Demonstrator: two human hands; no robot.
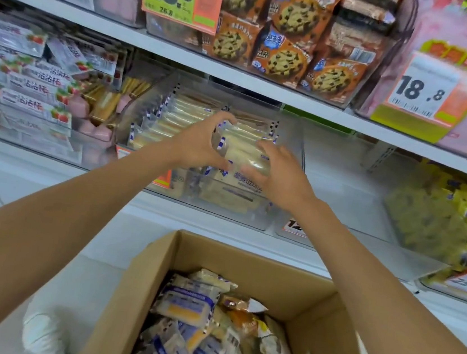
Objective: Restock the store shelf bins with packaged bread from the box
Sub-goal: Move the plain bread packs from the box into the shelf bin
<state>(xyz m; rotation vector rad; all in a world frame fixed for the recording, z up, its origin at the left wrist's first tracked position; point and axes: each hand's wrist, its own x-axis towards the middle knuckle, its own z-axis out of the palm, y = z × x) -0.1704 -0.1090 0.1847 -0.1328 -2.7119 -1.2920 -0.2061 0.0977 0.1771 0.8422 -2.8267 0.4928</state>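
**A:** From the head view, how do you think the bread packs (241, 151) will handle?

**B:** Light and soft, I'd judge. The film wrap looks slippery and the loaf inside would crush under a hard squeeze. I'd take each pack by its long sides, flat, not by the crimped ends.

**A:** Where are they now?

**B:** Rows of them stand in the clear bin (286, 165) on the middle shelf, and plenty more lie loose in the cardboard box (295, 290) below me.

**A:** And the fingers?

**B:** My left hand (201, 143) has its fingers curved and spread wide, thumb underneath, cupped against the left edge of the front packs. My right hand (274, 170) lies palm down on the top pack, fingers loosely spread, pressing rather than pinching. I can't tell if either hand actually grips a pack; to me it looks like squaring the row.
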